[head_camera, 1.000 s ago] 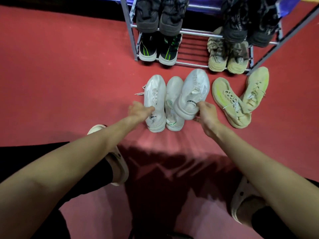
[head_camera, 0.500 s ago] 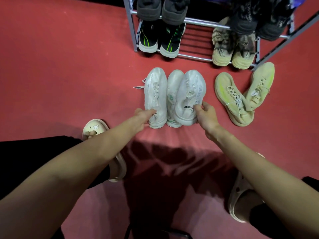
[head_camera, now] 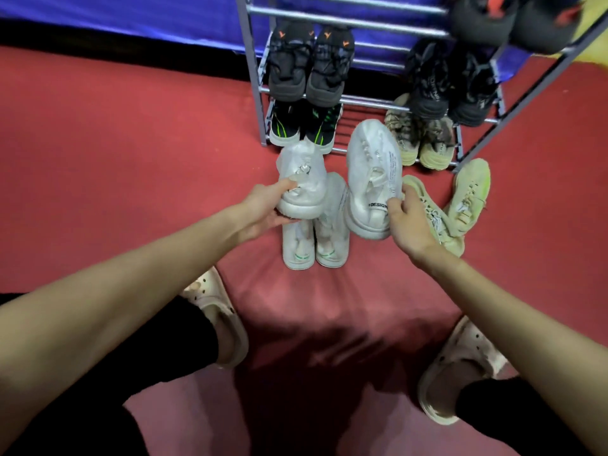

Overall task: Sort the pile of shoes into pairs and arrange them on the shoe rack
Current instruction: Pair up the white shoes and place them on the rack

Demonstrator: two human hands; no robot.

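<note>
Head view — both hands [head_camera: 263, 209] [head_camera: 408, 222] gripping white sneakers [head_camera: 302, 189] [head_camera: 371, 179]

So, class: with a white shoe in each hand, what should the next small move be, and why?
Probably carry both forward to the rack's bottom shelf: the left hand and right hand each hold a white shoe, and the middle bars look bare.

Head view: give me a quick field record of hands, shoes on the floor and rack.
left hand: grips a white sneaker by the heel, lifted
right hand: grips a white DESIGN sneaker, lifted
floor, centre: white pair with green marks, side by side
floor, right: two pale yellow sneakers, overlapping
shoe rack: dark and tan pairs on it; bottom shelf gap between pairs
</note>
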